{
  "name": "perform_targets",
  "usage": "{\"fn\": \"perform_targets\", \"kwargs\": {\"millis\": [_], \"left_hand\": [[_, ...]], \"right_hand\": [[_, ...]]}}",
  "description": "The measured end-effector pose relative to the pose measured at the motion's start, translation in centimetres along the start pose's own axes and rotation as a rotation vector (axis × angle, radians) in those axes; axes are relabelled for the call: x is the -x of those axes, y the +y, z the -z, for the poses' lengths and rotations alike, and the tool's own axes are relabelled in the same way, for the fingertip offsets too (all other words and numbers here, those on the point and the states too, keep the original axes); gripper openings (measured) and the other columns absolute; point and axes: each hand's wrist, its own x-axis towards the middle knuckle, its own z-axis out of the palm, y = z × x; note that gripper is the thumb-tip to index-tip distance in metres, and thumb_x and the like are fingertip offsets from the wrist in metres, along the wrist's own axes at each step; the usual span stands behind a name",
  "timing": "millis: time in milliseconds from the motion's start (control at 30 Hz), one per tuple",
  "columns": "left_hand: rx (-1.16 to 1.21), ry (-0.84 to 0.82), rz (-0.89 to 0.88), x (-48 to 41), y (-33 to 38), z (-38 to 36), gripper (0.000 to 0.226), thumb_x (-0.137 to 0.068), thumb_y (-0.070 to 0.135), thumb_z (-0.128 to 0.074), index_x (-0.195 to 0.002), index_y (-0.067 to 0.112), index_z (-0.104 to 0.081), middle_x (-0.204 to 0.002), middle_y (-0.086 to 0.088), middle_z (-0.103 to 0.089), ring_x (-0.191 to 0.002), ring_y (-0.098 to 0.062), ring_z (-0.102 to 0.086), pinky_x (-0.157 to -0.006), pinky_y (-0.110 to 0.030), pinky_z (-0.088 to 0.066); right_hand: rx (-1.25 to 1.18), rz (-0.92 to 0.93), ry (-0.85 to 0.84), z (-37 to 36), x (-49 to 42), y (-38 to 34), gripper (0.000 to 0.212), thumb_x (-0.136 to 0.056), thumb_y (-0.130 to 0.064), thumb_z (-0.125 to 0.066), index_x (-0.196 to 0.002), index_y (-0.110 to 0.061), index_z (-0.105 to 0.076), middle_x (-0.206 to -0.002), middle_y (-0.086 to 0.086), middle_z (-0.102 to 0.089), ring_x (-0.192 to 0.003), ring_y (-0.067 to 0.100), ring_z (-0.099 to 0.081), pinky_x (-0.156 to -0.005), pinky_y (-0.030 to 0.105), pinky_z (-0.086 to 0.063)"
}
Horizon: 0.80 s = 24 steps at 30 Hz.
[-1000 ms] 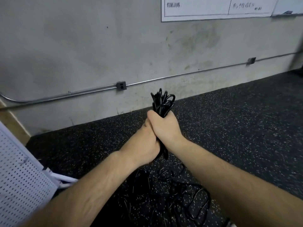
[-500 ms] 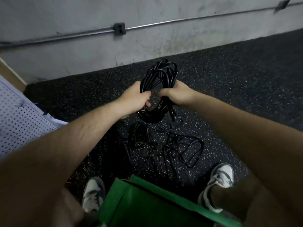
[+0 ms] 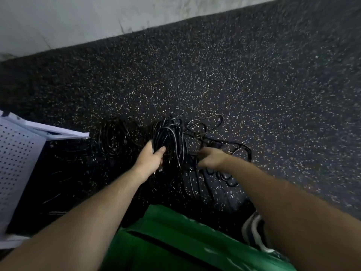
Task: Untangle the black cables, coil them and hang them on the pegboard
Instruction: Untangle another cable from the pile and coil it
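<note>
Cable in a coiled bundle (image 3: 170, 136) sits at centre frame, gripped by the left hand (image 3: 150, 157), whose fingers curl round the loops just above the speckled floor (image 3: 254, 75). To its right the right hand (image 3: 210, 158) is blurred, its fingers curled among loose strands (image 3: 234, 143); I cannot tell whether it holds one. A second coil (image 3: 106, 139) lies to the left, near the white pegboard (image 3: 15, 153) at the left edge.

Left hand (image 3: 149, 159) around black cable bundle (image 3: 170, 133), right hand (image 3: 210, 158) at loose cables (image 3: 237, 144).
</note>
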Motion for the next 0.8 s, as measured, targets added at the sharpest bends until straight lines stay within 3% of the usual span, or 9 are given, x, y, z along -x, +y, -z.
{"fn": "perform_targets", "kwargs": {"millis": [33, 100, 200, 267, 367, 500, 567, 700, 800], "left_hand": [[-0.001, 0.003, 0.036, -0.5, -1.7, -0.1, 0.013, -0.103, 0.025, -0.057, -0.116, 0.023, -0.059, -0.072, 0.003, -0.058, -0.063, -0.014, -0.054, -0.058, -0.031, -0.047], [0.002, 0.000, 0.092, -1.1, -4.1, -0.3, 0.006, -0.104, 0.023, -0.056, -0.106, 0.027, -0.059, -0.068, 0.002, -0.056, -0.063, -0.014, -0.054, -0.063, -0.033, -0.049], [-0.028, -0.005, 0.141, -1.9, -6.8, -0.5, 0.006, -0.104, 0.022, -0.056, -0.106, 0.025, -0.060, -0.066, 0.004, -0.058, -0.062, -0.012, -0.056, -0.065, -0.028, -0.047], [-0.056, -0.025, 0.154, -2.3, -7.6, -0.5, 0.006, -0.104, 0.021, -0.056, -0.108, 0.022, -0.060, -0.067, 0.005, -0.059, -0.061, -0.011, -0.057, -0.060, -0.023, -0.045], [-0.080, -0.067, 0.176, -2.9, -8.1, -0.6, 0.011, -0.104, 0.023, -0.056, -0.115, 0.021, -0.058, -0.070, 0.004, -0.059, -0.062, -0.010, -0.056, -0.058, -0.020, -0.046], [-0.093, -0.127, 0.211, -2.9, -8.2, -1.1, 0.038, -0.103, 0.028, -0.058, -0.139, 0.018, -0.051, -0.072, 0.002, -0.061, -0.062, -0.008, -0.059, -0.052, -0.019, -0.048], [-0.123, -0.170, 0.196, -2.4, -7.7, -1.7, 0.036, -0.104, 0.026, -0.057, -0.138, 0.018, -0.052, -0.075, 0.003, -0.061, -0.066, -0.009, -0.059, -0.051, -0.015, -0.046], [-0.121, -0.283, 0.161, -1.5, -6.6, -3.1, 0.027, -0.105, 0.023, -0.056, -0.131, 0.028, -0.053, -0.098, 0.015, -0.063, -0.082, 0.002, -0.057, -0.058, -0.003, -0.042], [-0.138, -0.382, 0.138, -1.2, -5.4, -4.7, 0.031, -0.104, 0.027, -0.057, -0.133, 0.035, -0.048, -0.117, 0.015, -0.064, -0.094, 0.006, -0.057, -0.068, -0.004, -0.043]], "right_hand": [[0.111, -0.045, 0.165, -1.4, -1.5, 0.9, 0.068, -0.093, -0.028, -0.065, -0.153, -0.015, -0.035, -0.144, 0.013, -0.051, -0.130, 0.032, -0.052, -0.105, 0.043, -0.048], [0.331, -0.070, 0.384, -3.9, -4.0, 1.6, 0.080, -0.093, -0.052, -0.060, -0.157, -0.019, -0.024, -0.160, 0.015, -0.029, -0.146, 0.038, -0.029, -0.113, 0.053, -0.036], [0.521, -0.038, 0.266, -7.7, -7.8, 0.6, 0.112, -0.082, -0.082, -0.051, -0.158, -0.035, 0.018, -0.165, 0.007, 0.027, -0.150, 0.044, 0.024, -0.110, 0.079, -0.007], [0.611, -0.064, 0.175, -9.7, -9.9, -0.1, 0.123, -0.077, -0.086, -0.051, -0.151, -0.037, 0.033, -0.163, 0.006, 0.034, -0.147, 0.044, 0.031, -0.103, 0.087, -0.004], [0.662, -0.114, 0.215, -10.5, -11.4, 0.5, 0.125, -0.077, -0.087, -0.050, -0.150, -0.034, 0.035, -0.168, 0.008, 0.018, -0.153, 0.041, 0.017, -0.104, 0.085, -0.015], [0.590, -0.139, 0.312, -8.7, -11.7, 3.1, 0.099, -0.086, -0.080, -0.048, -0.159, -0.031, -0.004, -0.164, 0.001, -0.009, -0.152, 0.032, -0.007, -0.107, 0.070, -0.032], [0.542, -0.180, 0.326, -7.5, -11.7, 4.3, 0.086, -0.088, -0.074, -0.051, -0.155, -0.033, -0.016, -0.159, 0.001, -0.016, -0.147, 0.033, -0.015, -0.103, 0.065, -0.038], [0.231, -0.296, 0.448, -4.0, -12.1, 8.2, 0.065, -0.094, -0.053, -0.061, -0.147, -0.024, -0.036, -0.151, 0.004, -0.027, -0.138, 0.034, -0.026, -0.099, 0.062, -0.046], [-0.034, -0.440, 0.621, -0.8, -11.3, 11.6, 0.052, -0.099, -0.034, -0.058, -0.142, -0.012, -0.041, -0.149, 0.011, -0.031, -0.136, 0.039, -0.027, -0.100, 0.058, -0.044]]}}
